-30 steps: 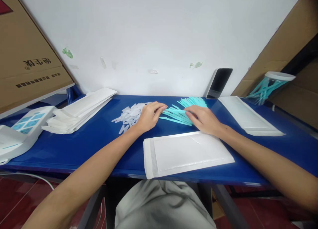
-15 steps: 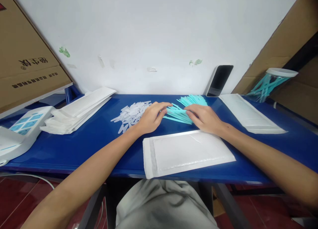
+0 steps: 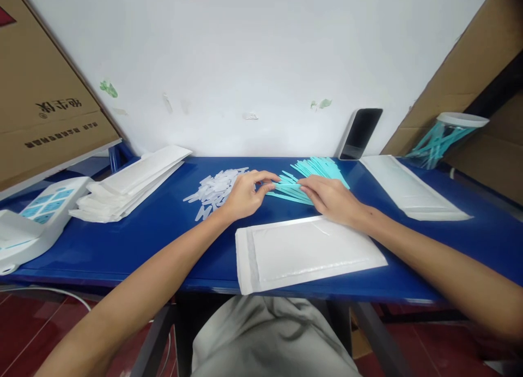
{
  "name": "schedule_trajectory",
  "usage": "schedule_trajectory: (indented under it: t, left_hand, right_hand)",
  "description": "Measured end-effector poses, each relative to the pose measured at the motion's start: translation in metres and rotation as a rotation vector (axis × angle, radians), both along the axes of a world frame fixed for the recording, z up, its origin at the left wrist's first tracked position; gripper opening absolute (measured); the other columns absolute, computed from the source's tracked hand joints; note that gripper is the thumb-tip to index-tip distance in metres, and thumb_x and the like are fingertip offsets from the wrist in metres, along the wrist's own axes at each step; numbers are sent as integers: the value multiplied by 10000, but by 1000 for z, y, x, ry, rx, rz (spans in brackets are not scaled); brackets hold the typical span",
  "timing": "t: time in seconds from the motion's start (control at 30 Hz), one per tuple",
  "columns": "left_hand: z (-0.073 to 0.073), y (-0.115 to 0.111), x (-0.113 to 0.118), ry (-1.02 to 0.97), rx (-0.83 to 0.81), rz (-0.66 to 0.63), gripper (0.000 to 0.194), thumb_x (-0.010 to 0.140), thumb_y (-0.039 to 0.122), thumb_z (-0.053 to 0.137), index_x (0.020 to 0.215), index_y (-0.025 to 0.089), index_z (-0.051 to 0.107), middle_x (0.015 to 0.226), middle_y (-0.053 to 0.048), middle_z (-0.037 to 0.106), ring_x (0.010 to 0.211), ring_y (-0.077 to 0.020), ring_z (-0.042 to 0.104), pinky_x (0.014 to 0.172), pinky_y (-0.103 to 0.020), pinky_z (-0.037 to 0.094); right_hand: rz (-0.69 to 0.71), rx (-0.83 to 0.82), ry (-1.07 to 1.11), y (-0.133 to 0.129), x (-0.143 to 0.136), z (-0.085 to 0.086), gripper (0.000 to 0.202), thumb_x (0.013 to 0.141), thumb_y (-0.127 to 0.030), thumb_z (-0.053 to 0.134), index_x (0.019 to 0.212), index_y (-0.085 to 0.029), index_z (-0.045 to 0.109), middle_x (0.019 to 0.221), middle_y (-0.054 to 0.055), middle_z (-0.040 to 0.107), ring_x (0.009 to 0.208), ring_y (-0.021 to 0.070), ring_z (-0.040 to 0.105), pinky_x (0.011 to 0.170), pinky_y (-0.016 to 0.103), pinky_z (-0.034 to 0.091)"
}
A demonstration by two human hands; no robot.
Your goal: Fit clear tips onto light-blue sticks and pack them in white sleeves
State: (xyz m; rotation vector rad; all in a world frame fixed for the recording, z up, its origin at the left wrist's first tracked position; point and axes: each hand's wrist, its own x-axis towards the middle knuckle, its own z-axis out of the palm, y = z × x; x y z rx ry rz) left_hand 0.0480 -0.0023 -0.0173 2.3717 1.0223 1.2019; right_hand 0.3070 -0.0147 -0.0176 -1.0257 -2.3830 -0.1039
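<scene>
A white wall (image 3: 261, 50) is rising behind a blue table (image 3: 163, 246). Left hand (image 3: 245, 194): thumb and forefinger narrowing to a pinch at one end of a teal stick (image 3: 288, 186) (whether a small piece is hiding in those fingertips, I cannot tell). Right hand (image 3: 333, 197): pinching the stick's other end, so it is lying crosswise between the two.

Handling, my judgement: keeping both pinches light and the ends in one line should be sparing the stick from bending; working from the fingertips should be leaving the loose sticks (image 3: 321, 169), fanning just beyond the right hand, undisturbed.

Surface: pale pieces (image 3: 218, 189) are heaping just left of the left hand; farther left, envelopes (image 3: 131, 181) are stacking up. A mailer (image 3: 310, 254) is lying on the near side of both hands, another (image 3: 412, 189) to the right of the right hand. Beyond that hand a phone (image 3: 362, 133) is leaning on the wall; farther right, a jar (image 3: 441, 140) is holding more sticks. Well left of the left hand, a carton (image 3: 49, 83) is looming.
</scene>
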Motion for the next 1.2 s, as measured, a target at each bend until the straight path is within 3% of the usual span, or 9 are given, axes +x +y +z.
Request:
schedule_trajectory:
  t: [0.13,0.27,0.4,0.5,0.6,0.7,0.87,1.03,1.2]
  left_hand:
    - [9,-1,-2,73,33,-6,295,1007,398,521,1181,242,702,1047,-50,765,991,-220,636,834,-348,485]
    - [9,7,-8,66,63,141,369,1037,382,407,1113,215,727,971,-38,764,942,-217,644,951,-393,399]
    - [7,21,-24,50,67,295,464,1019,388,375,851,165,746,590,3,608,611,-164,593,788,-340,409]
    - [12,27,-36,119,72,371,439,976,379,427,739,157,722,519,8,522,519,-148,505,667,-320,389]
    - [19,29,-45,284,102,271,358,950,366,466,889,165,756,737,-41,635,665,-176,580,723,-324,432]
    - [23,27,-51,454,128,145,349,937,393,486,1020,190,758,1009,-98,633,924,-235,617,835,-355,473]
    - [27,23,-55,632,-22,75,240,870,326,539,865,198,742,1107,-97,609,1127,-276,573,931,-380,480]
    - [28,21,-52,701,-56,59,235,853,343,581,953,222,757,1218,-97,563,1145,-268,578,972,-396,473]
    - [28,20,-50,764,-66,60,253,856,345,590,997,223,761,1181,-92,593,1081,-250,617,912,-360,493]
  right_hand:
    - [86,-54,-34,-7,-5,8,360,1057,-317,381,1191,-203,695,1063,100,751,885,232,698,746,343,503]
    - [153,-67,-178,-15,-8,14,329,1028,-300,445,1096,-229,759,955,63,778,791,217,704,680,326,483]
    - [157,-74,-207,-15,-3,14,290,979,-314,522,966,-252,805,849,50,778,749,216,696,671,327,476]
    - [176,-82,-245,-13,0,16,301,980,-363,541,946,-228,808,869,61,773,772,221,694,671,334,473]
    - [127,-62,-256,-10,0,16,363,1025,-349,471,962,-201,797,877,74,760,768,214,679,646,332,454]
    - [46,-39,-277,-6,1,10,357,1035,-294,442,1026,-192,783,897,82,737,794,220,669,611,324,426]
    - [-11,-79,-337,1,4,1,327,1032,-303,470,1097,-190,770,954,89,689,799,206,654,594,308,405]
    - [-9,-111,-333,0,1,2,324,1032,-311,482,1055,-207,788,922,83,676,812,211,648,619,312,407]
    - [-2,-171,-241,1,1,1,298,1011,-342,531,1014,-204,796,929,90,687,856,230,645,671,329,443]
